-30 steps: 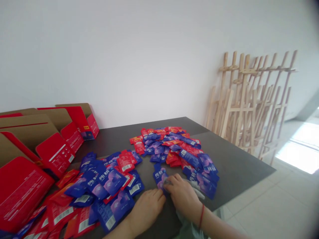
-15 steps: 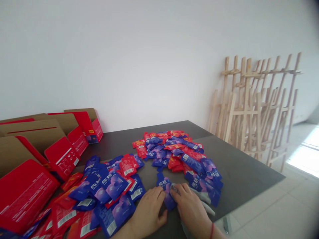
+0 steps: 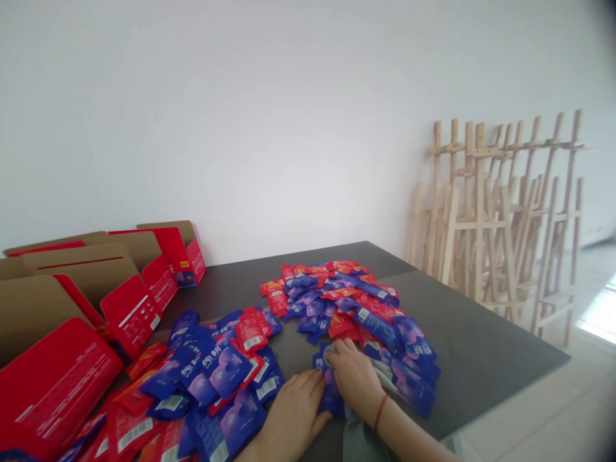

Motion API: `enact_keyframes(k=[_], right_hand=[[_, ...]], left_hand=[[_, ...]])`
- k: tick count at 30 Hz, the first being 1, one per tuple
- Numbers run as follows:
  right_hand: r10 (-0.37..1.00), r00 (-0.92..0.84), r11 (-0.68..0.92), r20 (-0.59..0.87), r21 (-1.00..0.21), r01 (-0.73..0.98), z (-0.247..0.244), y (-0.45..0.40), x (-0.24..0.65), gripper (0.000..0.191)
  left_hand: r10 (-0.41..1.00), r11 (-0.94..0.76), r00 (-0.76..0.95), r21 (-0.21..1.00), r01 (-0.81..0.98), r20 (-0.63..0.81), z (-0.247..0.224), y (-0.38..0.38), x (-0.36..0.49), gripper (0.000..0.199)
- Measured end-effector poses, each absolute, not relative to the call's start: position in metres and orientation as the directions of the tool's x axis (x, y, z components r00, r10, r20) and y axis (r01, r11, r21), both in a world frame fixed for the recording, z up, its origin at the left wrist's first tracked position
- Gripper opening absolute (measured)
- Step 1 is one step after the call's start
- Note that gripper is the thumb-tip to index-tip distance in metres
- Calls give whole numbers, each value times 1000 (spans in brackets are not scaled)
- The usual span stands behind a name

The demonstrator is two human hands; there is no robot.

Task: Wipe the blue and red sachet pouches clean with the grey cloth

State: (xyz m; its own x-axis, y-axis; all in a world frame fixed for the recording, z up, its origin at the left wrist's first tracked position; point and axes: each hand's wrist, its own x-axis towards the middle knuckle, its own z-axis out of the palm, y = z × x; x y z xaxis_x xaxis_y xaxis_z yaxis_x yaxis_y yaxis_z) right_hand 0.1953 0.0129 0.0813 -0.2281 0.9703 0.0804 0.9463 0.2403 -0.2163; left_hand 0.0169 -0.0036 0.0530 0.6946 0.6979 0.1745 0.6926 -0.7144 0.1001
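A blue pouch [image 3: 331, 399] with purple print lies flat on the dark table, between my two hands. My left hand [image 3: 297, 410] rests flat along its left side, fingertips on the pouch's edge and thumb apart. In my right hand [image 3: 356, 377] is a grey cloth [image 3: 360, 436], bunched under the fingers and pressed on the pouch's upper part. The cloth's loose end trails toward me beneath the wrist. Part of the pouch is hidden by the fingers and cloth.
Blue and red pouches [image 3: 226, 369] are heaped on the left. Another pile of pouches [image 3: 380, 330] curves from the back to the right. Open red cartons [image 3: 62, 385] line the left side. The dark table [image 3: 481, 327] ends at the right; wooden easels [image 3: 476, 224] lean beyond it.
My right hand has slid the grey cloth up the pouch, away from me, covering its upper part. My left hand stays at the pouch's left edge. The view has shifted slightly.
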Motion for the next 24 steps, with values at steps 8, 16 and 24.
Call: enact_keyframes(k=[8,16,24], right_hand=[[957,-171,255,233,-405,878,54,4,201,57],[948,-209,287,241,-363,886,48,8,201,56],[945,-230,305,231,-375,876,45,9,201,55]], left_hand=[[484,-771,784,-234,592,389,63,-1,-18,35],[743,-430,549,-357,829,381,127,3,-119,45],[980,-167,190,-259,951,66,151,3,-95,43]])
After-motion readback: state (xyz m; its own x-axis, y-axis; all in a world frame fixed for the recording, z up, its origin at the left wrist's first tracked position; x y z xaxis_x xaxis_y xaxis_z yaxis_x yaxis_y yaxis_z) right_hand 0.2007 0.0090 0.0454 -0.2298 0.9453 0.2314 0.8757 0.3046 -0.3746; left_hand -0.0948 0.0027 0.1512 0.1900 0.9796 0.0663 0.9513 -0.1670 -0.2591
